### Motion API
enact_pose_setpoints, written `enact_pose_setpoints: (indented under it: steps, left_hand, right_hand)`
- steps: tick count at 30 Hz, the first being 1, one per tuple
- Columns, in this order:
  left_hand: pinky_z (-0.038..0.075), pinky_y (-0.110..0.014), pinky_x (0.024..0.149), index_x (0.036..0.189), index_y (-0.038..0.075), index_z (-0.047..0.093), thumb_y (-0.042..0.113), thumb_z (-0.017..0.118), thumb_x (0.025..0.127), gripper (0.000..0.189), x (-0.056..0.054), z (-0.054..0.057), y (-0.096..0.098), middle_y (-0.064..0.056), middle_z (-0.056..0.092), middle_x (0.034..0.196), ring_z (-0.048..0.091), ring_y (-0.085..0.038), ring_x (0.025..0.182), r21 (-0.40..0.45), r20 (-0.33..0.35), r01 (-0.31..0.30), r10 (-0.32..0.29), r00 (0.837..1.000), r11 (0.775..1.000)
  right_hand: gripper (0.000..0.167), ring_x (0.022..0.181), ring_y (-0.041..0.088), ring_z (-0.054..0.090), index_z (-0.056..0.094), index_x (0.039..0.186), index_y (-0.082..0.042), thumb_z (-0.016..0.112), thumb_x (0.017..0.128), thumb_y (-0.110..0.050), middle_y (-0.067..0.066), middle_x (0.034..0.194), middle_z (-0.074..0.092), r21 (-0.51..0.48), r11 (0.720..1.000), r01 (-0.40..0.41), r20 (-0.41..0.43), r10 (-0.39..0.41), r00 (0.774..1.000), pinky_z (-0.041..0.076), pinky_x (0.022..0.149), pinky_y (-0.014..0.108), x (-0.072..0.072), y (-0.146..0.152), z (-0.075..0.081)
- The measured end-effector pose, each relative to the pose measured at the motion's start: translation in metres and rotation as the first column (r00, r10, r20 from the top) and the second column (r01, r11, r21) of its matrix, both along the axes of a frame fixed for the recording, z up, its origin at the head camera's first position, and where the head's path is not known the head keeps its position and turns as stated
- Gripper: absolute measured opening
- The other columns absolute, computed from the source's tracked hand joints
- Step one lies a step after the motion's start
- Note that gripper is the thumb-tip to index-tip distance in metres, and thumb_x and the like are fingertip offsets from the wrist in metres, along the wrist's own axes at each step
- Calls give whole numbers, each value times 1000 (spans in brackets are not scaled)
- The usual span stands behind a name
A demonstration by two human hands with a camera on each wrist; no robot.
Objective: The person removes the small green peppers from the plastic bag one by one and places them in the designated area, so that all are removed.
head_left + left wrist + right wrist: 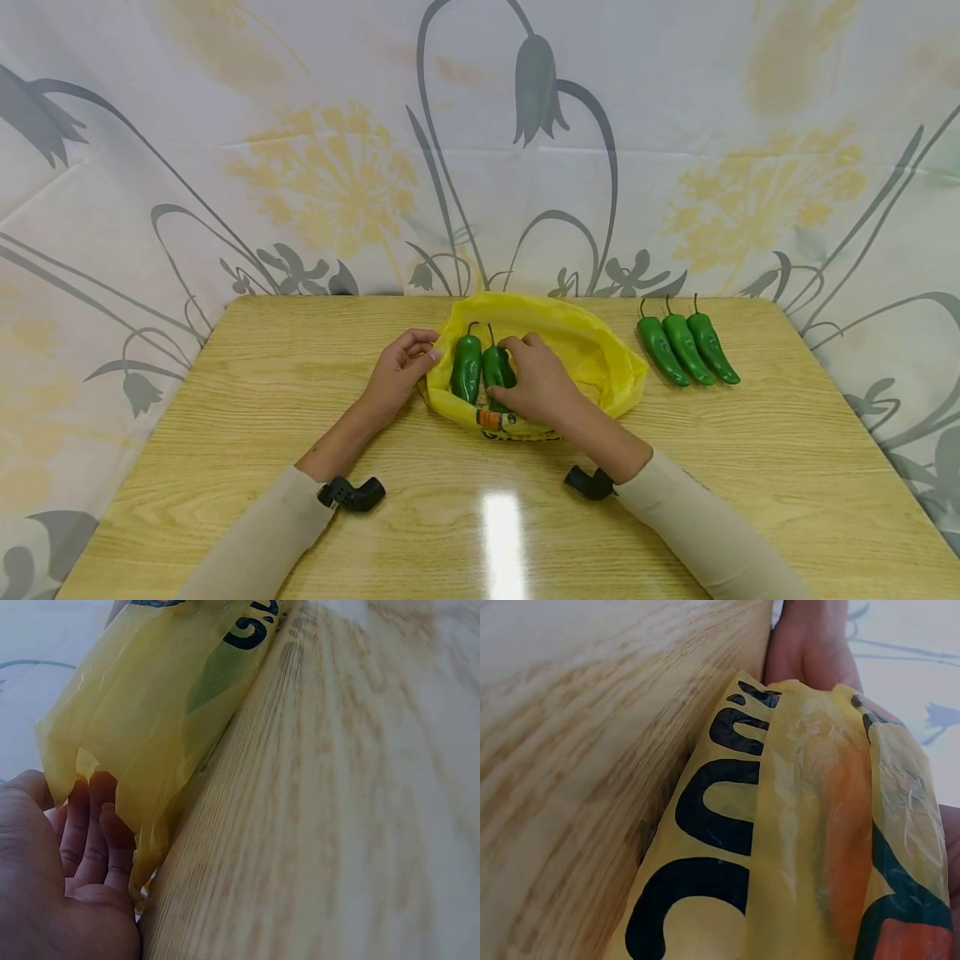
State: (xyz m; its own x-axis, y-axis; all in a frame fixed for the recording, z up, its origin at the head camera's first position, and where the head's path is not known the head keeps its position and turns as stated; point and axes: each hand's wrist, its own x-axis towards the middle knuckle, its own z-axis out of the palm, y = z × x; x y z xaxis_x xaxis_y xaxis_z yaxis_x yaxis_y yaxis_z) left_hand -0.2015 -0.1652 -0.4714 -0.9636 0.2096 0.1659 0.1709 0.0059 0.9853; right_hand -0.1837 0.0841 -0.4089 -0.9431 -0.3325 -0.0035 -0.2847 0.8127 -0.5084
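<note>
A yellow plastic bag (pixel 551 312) lies on the table with its mouth spread wide, dark print on its near side. My left hand (pixel 397 371) pinches the bag's left edge between thumb and fingers; the left wrist view shows the thin plastic (pixel 157 712) between them. Inside the bag, on the left, lies one green pepper (pixel 467 367), stem pointing away. Beside it a second green pepper (pixel 495 362) is held by my right hand (pixel 538 379), which reaches in over the near rim. In the right wrist view the printed bag (pixel 810 787) hides most of that hand.
Three more green peppers (pixel 678 346) lie side by side on the wooden table (pixel 247 400), right of the bag near the back edge. A flower-patterned cloth (pixel 480 150) hangs behind the table. Each wrist carries a black camera mount (pixel 352 493).
</note>
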Motion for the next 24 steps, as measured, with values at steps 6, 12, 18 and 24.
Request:
enact_pose_setpoints:
  steps: [6,12,18,24]
  left_hand:
    - [51,-20,84,134,-7,58,5,61,107,30,0,1,0,-5,66,107,63,-10,95,-2,-2,0,0,1000,1000]
    - [51,-20,84,134,-7,58,6,61,107,30,1,1,1,-6,66,107,63,-10,95,-4,0,-1,1,1000,1000]
    - [51,-20,84,134,-7,58,6,61,107,30,0,1,1,-6,66,107,63,-10,95,-1,-1,4,-4,1000,1000]
    - [51,-20,82,133,-8,57,5,60,107,29,0,1,1,-4,65,104,62,-10,92,15,4,14,-14,1000,1000]
  right_hand:
    - [75,101,31,63,57,147,0,90,87,-29,23,132,61,2,1000,-6,0,6,1000,58,85,45,-1,-1,1]
    - [72,96,29,63,58,145,3,88,85,-22,22,128,63,12,1000,-16,17,16,1000,58,79,41,-2,0,2]
    - [68,89,25,60,59,142,4,84,82,-16,20,119,65,7,1000,-26,10,26,1000,55,72,36,-3,2,0]
    - [69,91,26,60,57,144,3,83,83,-14,20,119,64,-18,1000,-16,13,17,1000,56,73,36,-3,5,1]
